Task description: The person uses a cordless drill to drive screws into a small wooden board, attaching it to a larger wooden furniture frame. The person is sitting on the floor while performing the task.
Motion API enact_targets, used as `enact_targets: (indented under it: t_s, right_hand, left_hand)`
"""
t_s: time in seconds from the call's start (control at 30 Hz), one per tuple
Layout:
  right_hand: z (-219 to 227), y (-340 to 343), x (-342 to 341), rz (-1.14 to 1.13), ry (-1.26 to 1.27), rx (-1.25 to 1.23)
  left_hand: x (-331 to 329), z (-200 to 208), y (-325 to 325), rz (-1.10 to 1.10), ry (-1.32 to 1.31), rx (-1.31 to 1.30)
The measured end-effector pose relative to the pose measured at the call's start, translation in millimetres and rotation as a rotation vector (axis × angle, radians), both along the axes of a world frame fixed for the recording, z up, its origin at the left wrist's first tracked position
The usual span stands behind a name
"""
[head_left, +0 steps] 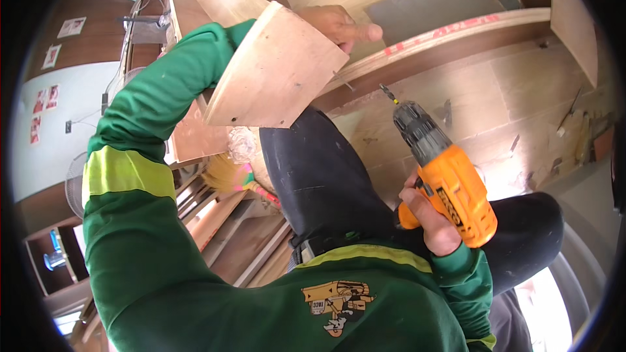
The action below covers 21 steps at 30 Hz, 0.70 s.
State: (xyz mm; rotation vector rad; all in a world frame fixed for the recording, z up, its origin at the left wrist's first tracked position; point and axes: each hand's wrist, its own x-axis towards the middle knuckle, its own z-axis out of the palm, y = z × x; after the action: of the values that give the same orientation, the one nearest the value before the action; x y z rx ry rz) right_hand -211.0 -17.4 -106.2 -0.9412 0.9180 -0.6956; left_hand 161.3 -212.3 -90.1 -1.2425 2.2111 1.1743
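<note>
My right hand [433, 218] is wrapped round the handle of an orange and black cordless drill [460, 192]. A drill bit [389, 93] sticks out of its chuck, pointing up and left, apart from the wood. My left arm reaches behind a pale plywood panel [277, 72] with slanted sides. Past the panel, my left hand [339, 26] closes over the wooden frame, one digit stretched out to the right and the other fingers partly hidden. A long board [450, 36] with red marks on its edge runs right from there. By the panel, a thin screw-like piece [343, 82] juts out.
Another panel [574, 23] stands at the frame's right end. A grey sheet [424, 16] lies on the tiled floor [482, 85] beyond the board. A yellow broom [225, 173] and several wooden pieces are at left; scraps and thin tools lie at right.
</note>
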Motion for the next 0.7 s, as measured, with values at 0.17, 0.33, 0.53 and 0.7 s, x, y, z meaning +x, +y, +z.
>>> enact_targets:
  t_s: [0.17,0.33,0.53,0.7]
  right_hand:
    - [-23,-3,0,-0.011,0.048,-0.034]
    - [-15,-15,4,-0.117,0.031,-0.208]
    - [-26,-11,6,-0.047,-0.015,-0.105]
    - [-45,-1,-1,0.025,-0.312,0.189]
  left_hand:
    - [-44,49,27,0.319,0.15,0.023]
    - [-66,71,35,0.743,0.017,0.302]
    - [-58,28,64,0.803,-0.021,-0.249]
    - [-61,23,52,0.837,0.026,-0.169]
